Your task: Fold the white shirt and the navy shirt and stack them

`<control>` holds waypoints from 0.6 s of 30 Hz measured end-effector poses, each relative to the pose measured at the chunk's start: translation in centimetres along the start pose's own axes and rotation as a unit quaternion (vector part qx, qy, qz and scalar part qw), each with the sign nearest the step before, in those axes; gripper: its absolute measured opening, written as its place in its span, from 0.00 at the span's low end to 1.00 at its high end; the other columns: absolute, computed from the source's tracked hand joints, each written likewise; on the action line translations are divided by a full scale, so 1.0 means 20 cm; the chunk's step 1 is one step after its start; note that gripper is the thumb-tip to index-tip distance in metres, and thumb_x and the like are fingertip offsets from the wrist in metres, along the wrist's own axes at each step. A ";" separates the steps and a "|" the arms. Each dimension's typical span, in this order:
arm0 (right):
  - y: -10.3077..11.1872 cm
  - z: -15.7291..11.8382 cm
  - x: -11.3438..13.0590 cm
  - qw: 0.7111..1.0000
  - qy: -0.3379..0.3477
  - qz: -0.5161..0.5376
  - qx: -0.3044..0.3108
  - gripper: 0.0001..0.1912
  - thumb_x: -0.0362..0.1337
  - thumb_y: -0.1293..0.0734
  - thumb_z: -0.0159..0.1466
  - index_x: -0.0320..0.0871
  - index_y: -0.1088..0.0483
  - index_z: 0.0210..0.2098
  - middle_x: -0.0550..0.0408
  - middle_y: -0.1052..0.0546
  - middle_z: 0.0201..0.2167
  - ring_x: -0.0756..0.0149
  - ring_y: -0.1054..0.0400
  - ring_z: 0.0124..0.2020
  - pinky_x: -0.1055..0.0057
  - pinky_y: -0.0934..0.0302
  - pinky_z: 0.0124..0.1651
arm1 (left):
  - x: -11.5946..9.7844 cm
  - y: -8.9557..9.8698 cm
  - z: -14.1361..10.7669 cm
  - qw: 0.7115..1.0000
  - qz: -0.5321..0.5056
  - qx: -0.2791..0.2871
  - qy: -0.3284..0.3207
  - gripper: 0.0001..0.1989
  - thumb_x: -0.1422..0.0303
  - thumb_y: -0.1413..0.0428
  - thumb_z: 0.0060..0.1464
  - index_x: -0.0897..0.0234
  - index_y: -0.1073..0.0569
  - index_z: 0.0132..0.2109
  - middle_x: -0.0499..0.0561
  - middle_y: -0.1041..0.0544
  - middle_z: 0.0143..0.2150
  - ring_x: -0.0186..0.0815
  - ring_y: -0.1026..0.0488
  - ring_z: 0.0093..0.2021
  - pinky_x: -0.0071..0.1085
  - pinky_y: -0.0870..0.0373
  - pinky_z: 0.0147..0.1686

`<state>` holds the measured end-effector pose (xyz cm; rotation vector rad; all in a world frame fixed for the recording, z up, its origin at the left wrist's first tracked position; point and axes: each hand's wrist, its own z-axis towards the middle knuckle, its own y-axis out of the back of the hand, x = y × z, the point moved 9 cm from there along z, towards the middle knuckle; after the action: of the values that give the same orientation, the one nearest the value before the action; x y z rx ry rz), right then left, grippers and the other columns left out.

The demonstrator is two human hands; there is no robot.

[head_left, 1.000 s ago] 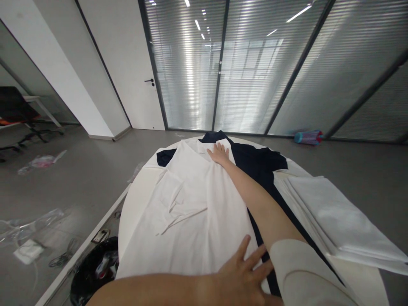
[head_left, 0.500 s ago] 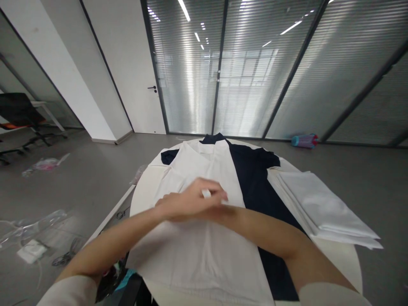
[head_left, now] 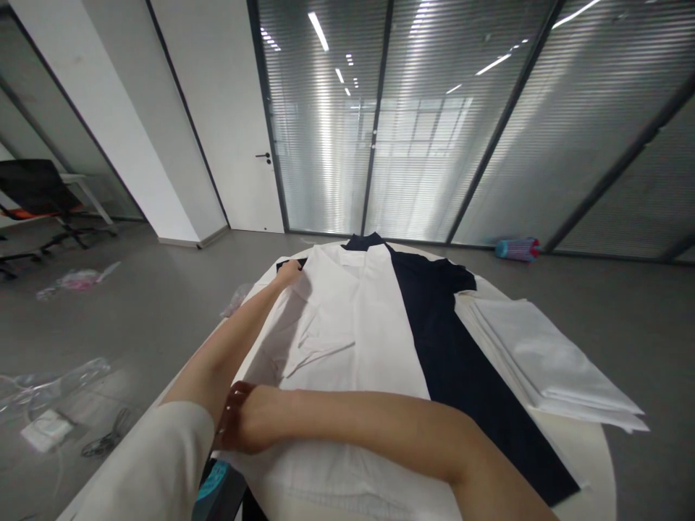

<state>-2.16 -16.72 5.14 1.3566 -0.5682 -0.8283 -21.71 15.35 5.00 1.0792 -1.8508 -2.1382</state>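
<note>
A white shirt (head_left: 380,325) lies spread over a dark navy garment (head_left: 434,311) on a round cream table (head_left: 586,449). My left hand (head_left: 289,271) is at the far left, its fingers closed on the white shirt near its shoulder. Across the front, my right arm reaches to the left side, where my right hand (head_left: 247,416) is closed at the shirt's left edge near the hem. The shirt's sleeve lies folded over its front between my hands. Both sets of fingertips are partly hidden.
Folded white cloths (head_left: 554,354) are stacked on the table's right side. On the floor at left are a white adapter (head_left: 48,430), cables and clear plastic. An office chair (head_left: 40,192) stands farther back. A blue and pink item (head_left: 517,250) lies by the glass wall.
My hands have parted from the shirt's middle. My left hand moved forward to the shoulder, my right hand left and nearer to the hem, and both have closed on the shirt's left side.
</note>
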 end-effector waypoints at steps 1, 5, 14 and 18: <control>0.02 0.00 0.00 1.000 0.013 0.001 -0.004 0.09 0.37 0.38 0.72 0.50 0.26 0.46 0.55 0.22 0.50 0.62 0.31 0.53 0.66 0.38 0.50 | 0.02 -0.01 0.02 1.000 -0.009 0.000 0.011 0.10 0.69 0.37 0.55 0.69 0.22 0.44 0.54 0.21 0.41 0.42 0.22 0.44 0.35 0.25 0.43; 0.15 -0.05 -0.04 0.999 0.016 -0.014 -0.025 0.12 0.32 0.41 0.73 0.47 0.27 0.48 0.54 0.21 0.43 0.62 0.30 0.45 0.65 0.39 0.43 | 0.08 -0.03 0.07 0.997 -0.064 0.015 0.042 0.07 0.73 0.36 0.45 0.69 0.21 0.36 0.51 0.23 0.26 0.41 0.22 0.33 0.28 0.29 0.31; 0.66 -0.59 0.06 0.976 -0.121 -0.063 -0.171 0.11 0.30 0.35 0.67 0.43 0.32 0.26 0.57 0.30 0.26 0.65 0.39 0.31 0.64 0.46 0.36 | -0.03 -0.05 0.25 0.979 -0.182 0.031 0.090 0.06 0.76 0.35 0.42 0.71 0.24 0.30 0.46 0.32 0.17 0.29 0.32 0.19 0.24 0.33 0.22; 0.67 -0.80 0.17 0.958 -0.175 -0.098 -0.203 0.10 0.27 0.34 0.64 0.41 0.32 0.26 0.58 0.32 0.25 0.66 0.41 0.30 0.64 0.47 0.35 | -0.11 -0.08 0.32 0.972 -0.214 0.007 0.099 0.05 0.76 0.37 0.43 0.72 0.25 0.29 0.49 0.30 0.17 0.31 0.30 0.19 0.24 0.33 0.21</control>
<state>14.74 -9.46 15.49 0.9009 -0.5028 -1.2864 -23.23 22.14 4.44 1.7603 -1.6606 -2.1173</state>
